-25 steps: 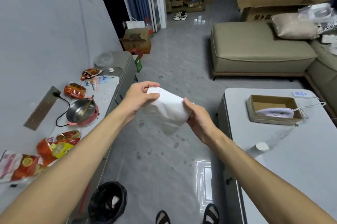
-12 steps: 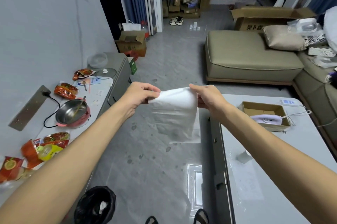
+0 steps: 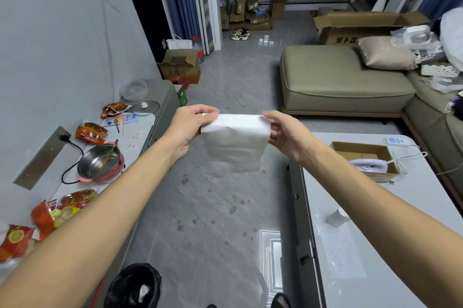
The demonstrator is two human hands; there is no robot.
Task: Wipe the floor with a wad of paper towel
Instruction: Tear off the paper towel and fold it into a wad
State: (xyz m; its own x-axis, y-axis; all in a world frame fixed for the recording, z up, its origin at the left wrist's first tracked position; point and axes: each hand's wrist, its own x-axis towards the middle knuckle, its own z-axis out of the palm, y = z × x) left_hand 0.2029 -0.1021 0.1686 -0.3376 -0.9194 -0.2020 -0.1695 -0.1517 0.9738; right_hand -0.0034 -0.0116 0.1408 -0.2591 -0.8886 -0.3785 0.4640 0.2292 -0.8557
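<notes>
A white paper towel (image 3: 235, 143) hangs as a folded sheet in mid-air in front of me. My left hand (image 3: 191, 124) pinches its upper left corner and my right hand (image 3: 283, 132) pinches its upper right corner, stretching the top edge flat between them. Below lies the grey tiled floor (image 3: 200, 245), which carries several dark wet spots (image 3: 233, 209) under the towel.
A low cabinet (image 3: 140, 129) along the left wall holds a steel pot (image 3: 100, 164) and snack packets (image 3: 91, 133). A white table (image 3: 375, 232) with a cardboard box (image 3: 365, 157) stands on the right. A black bin (image 3: 135, 285) is by my feet; a sofa (image 3: 343, 82) lies beyond.
My hands have drawn apart and levelled out, spreading the crumpled towel into a flat hanging sheet. The towel now hangs squarer and is held slightly higher.
</notes>
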